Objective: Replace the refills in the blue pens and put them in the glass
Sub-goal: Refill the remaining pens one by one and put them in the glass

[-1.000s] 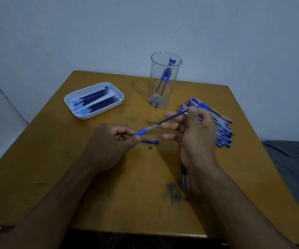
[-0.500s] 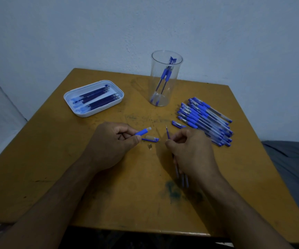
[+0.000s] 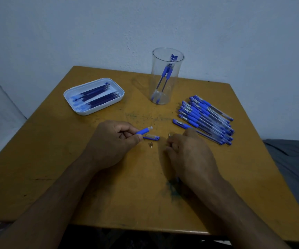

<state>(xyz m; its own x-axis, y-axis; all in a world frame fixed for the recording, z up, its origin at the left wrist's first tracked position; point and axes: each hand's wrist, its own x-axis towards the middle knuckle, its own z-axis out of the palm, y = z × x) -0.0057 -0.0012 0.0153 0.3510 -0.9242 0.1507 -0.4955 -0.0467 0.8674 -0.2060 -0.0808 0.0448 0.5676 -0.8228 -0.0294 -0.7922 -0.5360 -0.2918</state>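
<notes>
My left hand [image 3: 112,141] grips a blue pen barrel [image 3: 144,131] by its rubber grip, open end pointing right. Just right of it on the table lie a blue pen cap [image 3: 151,137] and a small metal tip [image 3: 151,145]. My right hand [image 3: 186,153] is low on the table with curled fingers pinching a thin refill, of which only the tip [image 3: 169,135] shows. A clear glass [image 3: 166,97] at the back holds two blue pens [image 3: 165,74]. A white tray [image 3: 68,96] at the back left holds several dark blue refills [image 3: 95,96].
A pile of several capped blue pens [image 3: 206,119] lies right of the glass, with one pen [image 3: 182,124] apart at its near-left side. The wooden table [image 3: 55,159] ends at a near edge below my forearms. A grey cloth [image 3: 292,159] lies to the right.
My right hand pulled the refill out of the barrel and brought it down to the table. The left hand stayed put with the barrel.
</notes>
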